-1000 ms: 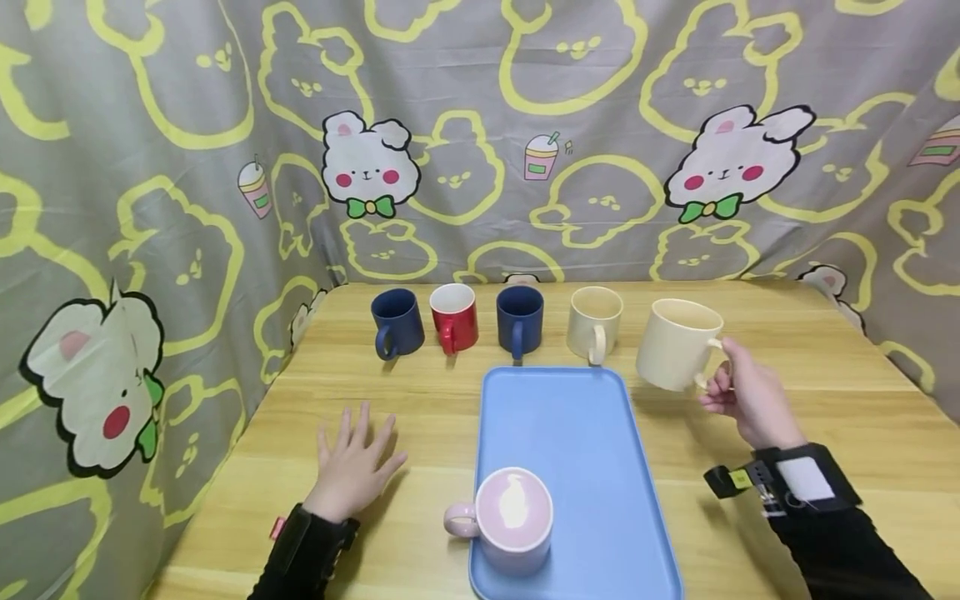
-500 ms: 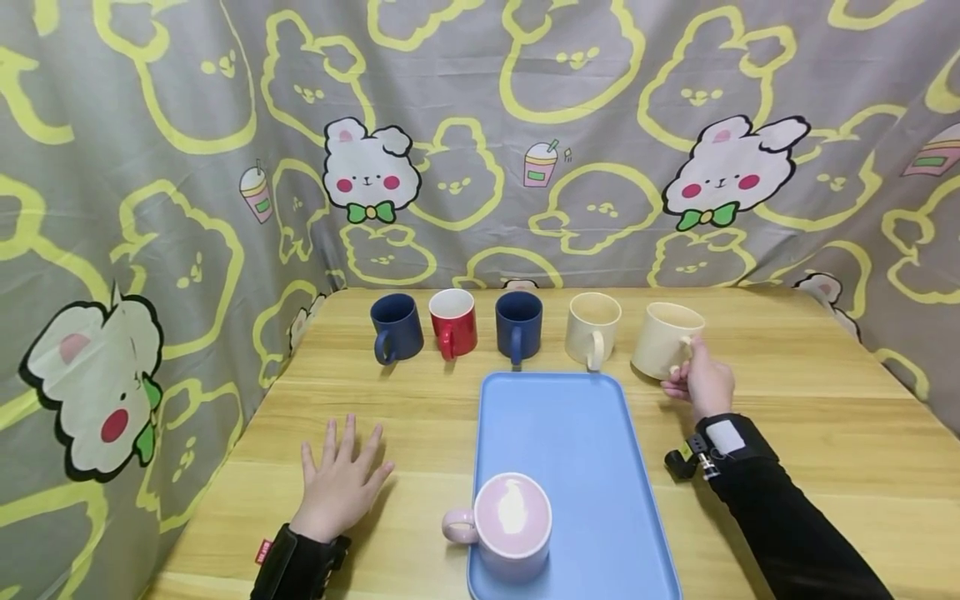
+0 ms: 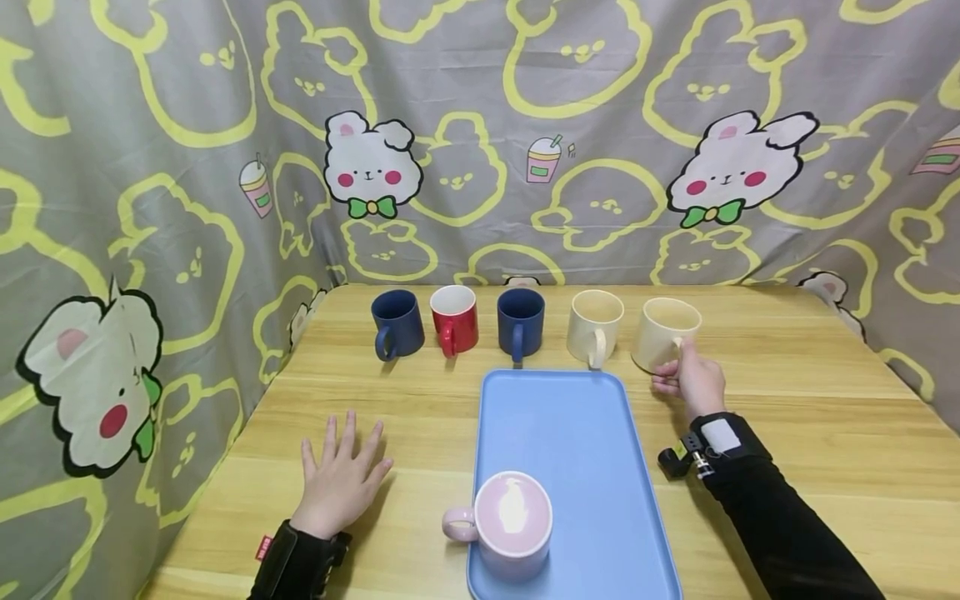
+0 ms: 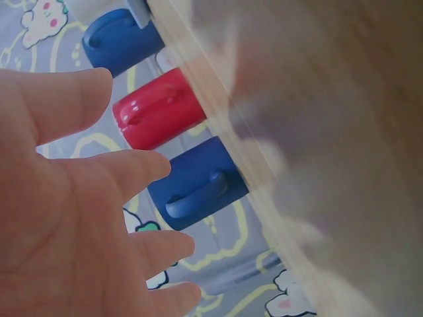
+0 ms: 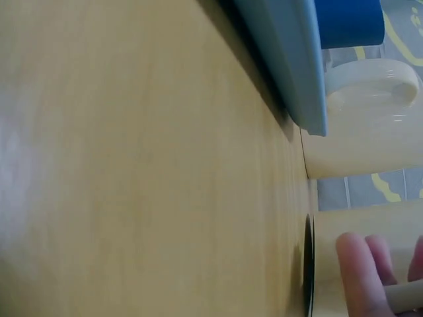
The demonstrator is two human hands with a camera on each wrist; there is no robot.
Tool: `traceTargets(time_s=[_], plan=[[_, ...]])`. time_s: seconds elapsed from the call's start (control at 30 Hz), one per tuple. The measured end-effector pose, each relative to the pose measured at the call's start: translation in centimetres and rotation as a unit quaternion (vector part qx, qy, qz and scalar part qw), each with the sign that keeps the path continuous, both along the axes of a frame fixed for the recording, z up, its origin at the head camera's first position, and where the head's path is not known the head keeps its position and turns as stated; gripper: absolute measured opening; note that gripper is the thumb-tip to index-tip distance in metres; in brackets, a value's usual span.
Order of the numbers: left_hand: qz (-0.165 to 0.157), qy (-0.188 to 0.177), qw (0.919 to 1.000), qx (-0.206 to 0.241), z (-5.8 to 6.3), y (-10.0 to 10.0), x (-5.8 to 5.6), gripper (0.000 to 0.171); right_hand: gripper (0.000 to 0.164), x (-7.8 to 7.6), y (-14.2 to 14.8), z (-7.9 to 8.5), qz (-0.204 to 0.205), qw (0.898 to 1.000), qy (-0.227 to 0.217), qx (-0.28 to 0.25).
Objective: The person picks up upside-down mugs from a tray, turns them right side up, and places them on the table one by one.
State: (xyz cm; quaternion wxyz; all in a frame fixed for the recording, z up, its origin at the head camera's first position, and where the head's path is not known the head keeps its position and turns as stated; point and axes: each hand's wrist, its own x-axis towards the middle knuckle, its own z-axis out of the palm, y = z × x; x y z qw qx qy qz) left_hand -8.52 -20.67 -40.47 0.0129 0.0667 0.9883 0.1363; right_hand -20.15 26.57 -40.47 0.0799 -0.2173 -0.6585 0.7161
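At the right end of the back row, a cream mug (image 3: 658, 333) is upright, and my right hand (image 3: 699, 382) grips its handle. The right wrist view shows fingers (image 5: 360, 274) curled at that handle and the mug's base right at the wood. My left hand (image 3: 337, 490) is spread flat, palm down, left of the tray, holding nothing. A pink mug (image 3: 513, 533) with a white shape in its top stands on the near left part of a blue tray (image 3: 585, 450), its handle sticking out over the left rim.
Left of the gripped mug stand a second cream mug (image 3: 592, 329), a navy mug (image 3: 521, 321), a red mug (image 3: 456, 321) and another navy mug (image 3: 401, 323), handles facing me. A patterned grey curtain (image 3: 465, 200) hangs behind the wooden table (image 3: 420, 400).
My right hand has carried the cream mug leftward and down into the row beside the other cream mug. My left hand has shifted slightly back and left, still spread.
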Motion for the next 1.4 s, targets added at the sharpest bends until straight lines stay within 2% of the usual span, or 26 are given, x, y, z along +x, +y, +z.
traceTargets(time_s=[0.2,0.43,0.5,0.57,0.63,0.7,0.77,0.87,0.93,1.0,1.1,1.2,1.3,1.4], plan=[[0.001,-0.01,0.9999,0.001,0.1,0.1,0.0,0.059,0.052,0.2,0.3,-0.5,0.009,1.0,-0.002,-0.018],[0.005,-0.016,0.9999,-0.003,0.1,0.1,-0.2,0.061,0.053,0.4,0.5,-0.2,0.069,0.997,-0.011,-0.033],[0.005,-0.015,0.9999,-0.004,0.1,0.1,-0.2,0.061,0.06,0.7,0.6,-0.2,0.085,0.996,-0.021,-0.006],[0.003,-0.015,0.9999,-0.005,0.1,0.2,-0.3,0.061,0.067,1.2,0.8,-0.1,0.085,0.995,-0.028,0.045],[0.001,-0.017,0.9998,-0.006,0.0,0.3,-0.3,0.061,0.073,2.1,1.1,0.2,0.083,0.986,-0.035,0.142],[-0.001,-0.019,0.9998,-0.004,-0.1,0.3,-0.3,0.061,0.075,3.5,1.6,0.4,0.086,0.965,-0.039,0.245],[-0.001,-0.017,0.9999,-0.002,-0.1,0.3,-0.2,0.06,0.074,5.1,2.0,0.6,0.095,0.937,-0.026,0.336],[-0.001,-0.009,1.0,-0.001,0.1,0.2,-0.1,0.06,0.07,7.6,2.3,0.6,0.115,0.884,0.024,0.452],[-0.001,-0.004,1.0,-0.001,0.2,0.2,0.0,0.06,0.069,9.2,2.2,0.2,0.128,0.844,0.054,0.518],[-0.007,-0.003,1.0,0.004,0.2,0.4,0.2,0.061,0.068,10.6,1.9,-0.1,0.149,0.802,0.066,0.575],[-0.027,-0.015,0.9993,0.022,0.1,0.8,0.5,0.06,0.068,12.4,1.3,-0.7,0.201,0.754,0.051,0.624],[-0.063,-0.03,0.9965,0.046,-0.1,1.3,1.2,0.054,0.066,13.7,0.6,-1.1,0.246,0.722,0.033,0.646],[-0.117,-0.04,0.9894,0.075,-0.1,2.1,2.2,0.056,0.065,14.4,0.3,-1.6,0.267,0.705,0.027,0.656],[-0.185,-0.048,0.976,0.104,-0.1,3.0,3.3,0.061,0.064,15.0,0.1,-1.9,0.272,0.698,0.03,0.661]])
